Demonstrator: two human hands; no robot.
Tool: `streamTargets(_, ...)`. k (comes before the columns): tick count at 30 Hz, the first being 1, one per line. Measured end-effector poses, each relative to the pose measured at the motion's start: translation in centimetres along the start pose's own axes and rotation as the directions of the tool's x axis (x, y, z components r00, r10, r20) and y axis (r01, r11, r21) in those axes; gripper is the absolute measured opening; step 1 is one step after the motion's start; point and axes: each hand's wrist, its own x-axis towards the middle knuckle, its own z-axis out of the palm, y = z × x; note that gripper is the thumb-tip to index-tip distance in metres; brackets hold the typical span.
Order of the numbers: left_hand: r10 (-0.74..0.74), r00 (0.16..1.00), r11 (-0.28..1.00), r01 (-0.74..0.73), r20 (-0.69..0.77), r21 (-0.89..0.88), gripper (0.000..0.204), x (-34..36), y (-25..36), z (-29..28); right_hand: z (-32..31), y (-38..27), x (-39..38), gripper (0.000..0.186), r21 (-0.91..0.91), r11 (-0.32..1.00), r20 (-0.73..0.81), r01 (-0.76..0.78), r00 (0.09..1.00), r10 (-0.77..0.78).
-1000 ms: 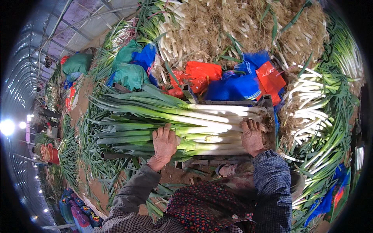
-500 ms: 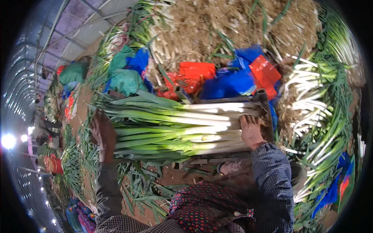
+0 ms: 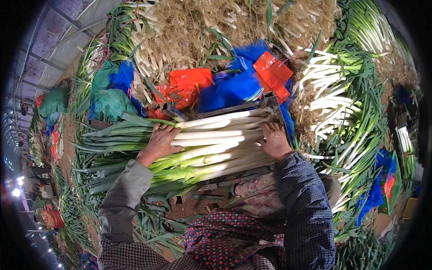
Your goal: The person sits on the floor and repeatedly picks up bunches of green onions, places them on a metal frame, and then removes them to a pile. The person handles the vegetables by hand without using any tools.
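Note:
A thick layer of long green onions [image 3: 225, 146] lies crosswise in front of me, white root ends to the right and green leaves to the left. A dark, low frame [image 3: 216, 110] supports the layer. My left hand [image 3: 159, 143] rests on top where white turns to green, its fingers and thumb spread. On the white ends at the right lies my right hand [image 3: 274, 140], fingers apart and pointing away from me, close to the frame's right end. Neither hand wraps round a stalk.
Behind the frame lie red bags [image 3: 191, 83], blue bags [image 3: 231, 94] and a green bag [image 3: 114, 103]. Rooty onions [image 3: 193, 33] are heaped farther back. More onions [image 3: 333, 114] line the right side. Loose leaves [image 3: 157, 225] litter the ground by my lap.
My left hand has moved right, from the leaf ends onto the middle of the onions. My right hand stays at the white ends. The whole view has shifted, so the surroundings appear farther left.

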Motion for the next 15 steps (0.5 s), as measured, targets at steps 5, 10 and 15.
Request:
streamTargets(5, 0.037, 0.998, 0.999, -0.037, -0.046, 0.014, 0.062, 0.3, 0.1, 0.7, 0.9, -0.6, 1.6, 0.051, -0.138, 0.981, 0.159, 0.138, 0.98, -0.116)
streamTargets(10, 0.127, 0.965, 0.972, -0.075, -0.228, 0.225, 0.054, -0.4, 1.5, -0.9, 0.4, -1.0, 0.7, 0.047, -0.171, 0.973, 0.085, 0.155, 0.986, -0.143)
streamTargets(15, 0.141, 0.9, 0.961, -0.024, -0.412, 0.276, 0.048, -2.2, 2.7, -4.2, -2.1, -2.0, 1.8, 0.037, -0.191, 0.941, -0.225, 0.278, 0.921, -0.318)
